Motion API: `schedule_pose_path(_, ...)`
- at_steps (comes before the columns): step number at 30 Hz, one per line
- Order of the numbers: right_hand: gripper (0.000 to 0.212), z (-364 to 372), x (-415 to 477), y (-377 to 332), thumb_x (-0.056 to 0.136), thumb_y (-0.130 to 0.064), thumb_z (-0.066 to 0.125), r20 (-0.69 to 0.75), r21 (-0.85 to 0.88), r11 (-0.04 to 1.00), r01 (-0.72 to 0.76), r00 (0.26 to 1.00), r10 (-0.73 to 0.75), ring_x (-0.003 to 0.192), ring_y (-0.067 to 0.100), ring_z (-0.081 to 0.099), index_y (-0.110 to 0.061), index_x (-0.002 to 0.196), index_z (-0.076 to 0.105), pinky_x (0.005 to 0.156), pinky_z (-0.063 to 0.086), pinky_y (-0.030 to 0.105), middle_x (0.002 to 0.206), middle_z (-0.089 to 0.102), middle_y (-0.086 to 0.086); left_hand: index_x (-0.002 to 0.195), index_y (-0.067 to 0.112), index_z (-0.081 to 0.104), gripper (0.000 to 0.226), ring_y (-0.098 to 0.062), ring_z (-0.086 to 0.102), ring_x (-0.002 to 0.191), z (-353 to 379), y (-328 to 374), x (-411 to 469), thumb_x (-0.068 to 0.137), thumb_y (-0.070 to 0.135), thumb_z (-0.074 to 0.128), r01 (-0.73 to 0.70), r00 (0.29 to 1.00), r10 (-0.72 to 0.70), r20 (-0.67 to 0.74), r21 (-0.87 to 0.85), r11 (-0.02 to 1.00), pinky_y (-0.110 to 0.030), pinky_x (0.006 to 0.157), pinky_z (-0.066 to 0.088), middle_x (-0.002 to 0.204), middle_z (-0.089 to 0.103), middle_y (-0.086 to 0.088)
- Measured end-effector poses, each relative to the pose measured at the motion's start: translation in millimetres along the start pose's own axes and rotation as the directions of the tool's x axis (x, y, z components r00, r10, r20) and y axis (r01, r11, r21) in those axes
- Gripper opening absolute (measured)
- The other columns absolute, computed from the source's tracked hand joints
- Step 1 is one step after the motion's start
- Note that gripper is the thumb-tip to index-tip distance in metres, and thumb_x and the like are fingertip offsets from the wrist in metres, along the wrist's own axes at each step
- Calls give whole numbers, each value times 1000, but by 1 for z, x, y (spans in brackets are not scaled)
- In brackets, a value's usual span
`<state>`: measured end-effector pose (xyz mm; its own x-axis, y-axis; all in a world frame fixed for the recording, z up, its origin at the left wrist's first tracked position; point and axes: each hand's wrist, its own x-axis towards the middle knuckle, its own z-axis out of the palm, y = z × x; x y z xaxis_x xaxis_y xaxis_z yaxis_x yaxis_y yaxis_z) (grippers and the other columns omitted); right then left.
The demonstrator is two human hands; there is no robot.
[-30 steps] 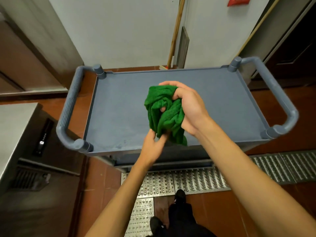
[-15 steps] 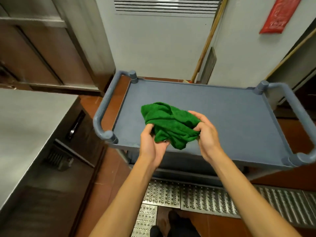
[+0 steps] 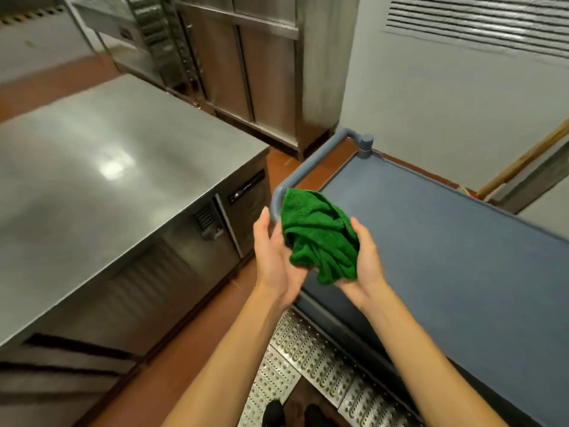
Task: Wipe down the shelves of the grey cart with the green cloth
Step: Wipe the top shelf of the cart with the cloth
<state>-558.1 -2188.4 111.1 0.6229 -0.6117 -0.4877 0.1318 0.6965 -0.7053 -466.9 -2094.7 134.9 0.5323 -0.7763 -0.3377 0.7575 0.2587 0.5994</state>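
Head view: green cloth [image 3: 320, 238] bunched into a wad, just off frame centre toward 4 o'clock, held up between both hands. It sits over the near-left corner of the grey cart [image 3: 446, 241], off the top shelf, partly covering the cart handle [image 3: 295, 177].

Left hand [image 3: 271, 257]: at 9 o'clock of the wad, fingers straight and pointing up, palm flat against the cloth, not wrapped round it.

Right hand [image 3: 366, 263]: at 3 o'clock of the wad, thumb over the top, fingers curled under, gripping the cloth.

Cart top shelf runs from centre out to 4 o'clock. Lower shelves are hidden.

Steel counter [image 3: 107, 155] at 9 o'clock. Steel cabinet [image 3: 246, 72] at 12. Wall vent [image 3: 477, 23] at 1. Wooden pole [image 3: 523, 161] at 3, leaning on the wall. Perforated floor grate [image 3: 308, 349] at 6, along the cart's near side.
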Motion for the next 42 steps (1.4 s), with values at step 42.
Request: schedule_pose_path(42, 33, 205, -127, 364, 93, -60, 48, 644, -765, 259, 590, 700, 308, 88, -2, 63, -35, 95, 69, 70, 47, 15, 89, 71, -14, 96, 29, 79, 47, -15, 77, 89, -368, 82, -314, 84, 72, 63, -164, 576, 188, -795, 113, 980, -35, 73, 62, 98, 80, 2)
